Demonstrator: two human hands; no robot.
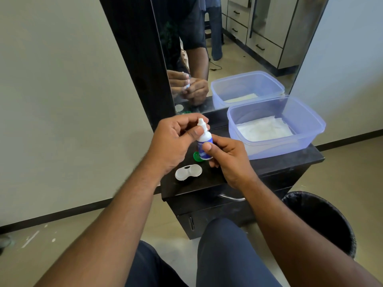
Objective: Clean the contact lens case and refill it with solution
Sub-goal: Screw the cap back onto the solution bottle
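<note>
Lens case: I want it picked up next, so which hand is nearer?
Left. The left hand hovers just above the lens case; the right hand sits to its right.

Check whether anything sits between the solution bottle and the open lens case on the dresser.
Nothing visible does. The solution bottle, held in both hands, hangs above and behind the lens case. A green cap lies under the bottle, beside the case, not over its wells.

Glossy dark tabletop (269,164), translucent bluish plastic tub (306,129), white plastic bottle (204,145), frosted plastic lens case (188,172).
</note>
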